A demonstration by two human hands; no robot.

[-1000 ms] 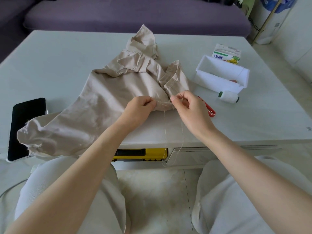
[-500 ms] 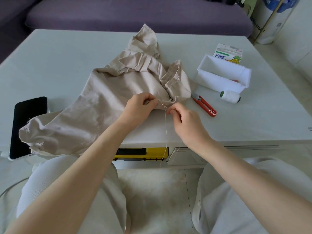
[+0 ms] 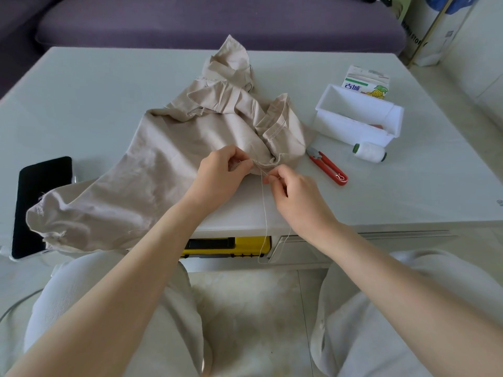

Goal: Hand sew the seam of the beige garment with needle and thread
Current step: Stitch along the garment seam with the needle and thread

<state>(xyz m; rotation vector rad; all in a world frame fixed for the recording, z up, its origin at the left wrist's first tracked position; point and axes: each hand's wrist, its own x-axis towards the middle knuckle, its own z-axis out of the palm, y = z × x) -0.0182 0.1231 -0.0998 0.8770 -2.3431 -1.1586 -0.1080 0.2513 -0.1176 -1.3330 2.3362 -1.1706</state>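
Note:
A crumpled beige garment lies across the pale table, one end hanging over the front edge. My left hand pinches the folded seam near the table's front. Just right of it, my right hand pinches a thin needle at the seam's edge. A pale thread hangs from the seam in a loop down past the table edge.
Red thread snips lie right of the garment, with a white thread spool beyond them. A white plastic box and a small carton stand at the back right. A black phone rests at the left edge. A purple sofa runs behind the table.
My right hand has dropped from above the seam to its front edge, uncovering the red snips. The left hand has stayed pinching the seam.

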